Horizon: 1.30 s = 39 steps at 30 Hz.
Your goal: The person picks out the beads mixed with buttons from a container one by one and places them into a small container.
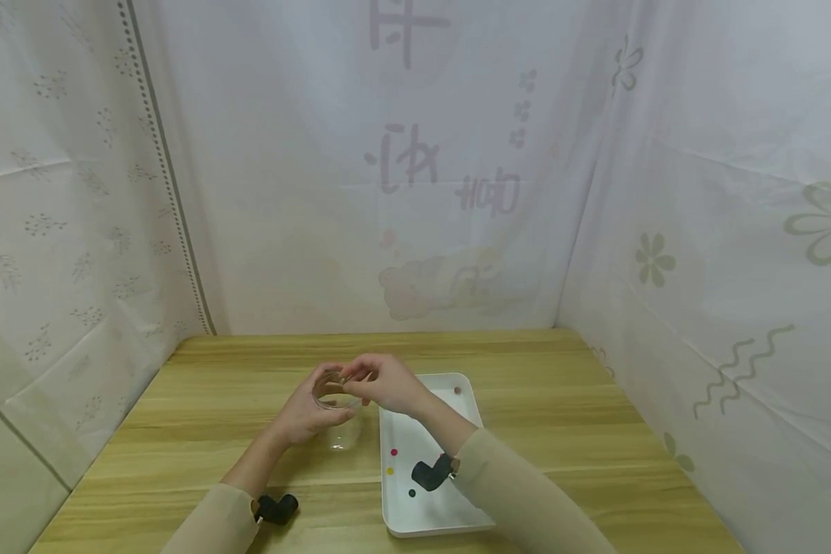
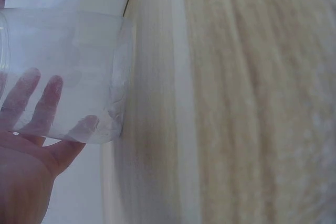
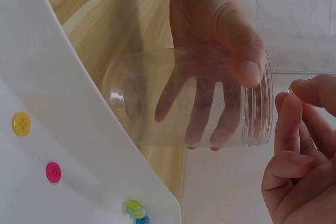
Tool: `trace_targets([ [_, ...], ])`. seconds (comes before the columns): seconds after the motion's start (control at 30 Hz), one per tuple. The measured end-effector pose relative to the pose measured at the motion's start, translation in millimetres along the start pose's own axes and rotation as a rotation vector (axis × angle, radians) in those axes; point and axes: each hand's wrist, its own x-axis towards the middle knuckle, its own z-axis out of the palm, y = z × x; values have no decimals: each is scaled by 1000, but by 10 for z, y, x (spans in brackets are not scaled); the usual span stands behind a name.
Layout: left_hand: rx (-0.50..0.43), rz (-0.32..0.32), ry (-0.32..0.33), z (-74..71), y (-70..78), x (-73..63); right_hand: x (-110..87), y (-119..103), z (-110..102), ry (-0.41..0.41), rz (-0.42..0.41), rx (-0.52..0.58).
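Clear jar is showing at lower centre of head view, being held roughly upright, mouth up and open, threads showing at the neck. Left hand is gripping its side, fingers showing through the wall. Right hand is pinching a small transparent piece just beside the rim, right side of right wrist view; fingertips are hiding most of it, can't tell its shape.
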Motion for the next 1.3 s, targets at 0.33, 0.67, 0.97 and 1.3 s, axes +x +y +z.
trace_targets([
  [0.33, -6, 16, -4, -3, -10, -13, -1, 10, 46, 11, -4, -22],
  [0.67, -11, -9, 2, 5, 4, -26, 5, 28, 91, 23, 4, -40],
  [0.97, -10, -8, 11, -1, -7, -26, 10, 22, 115, 34, 7, -70],
  [1.3, -20, 16, 0, -8, -4, -8, -1, 121, -33, 80, 13, 30],
])
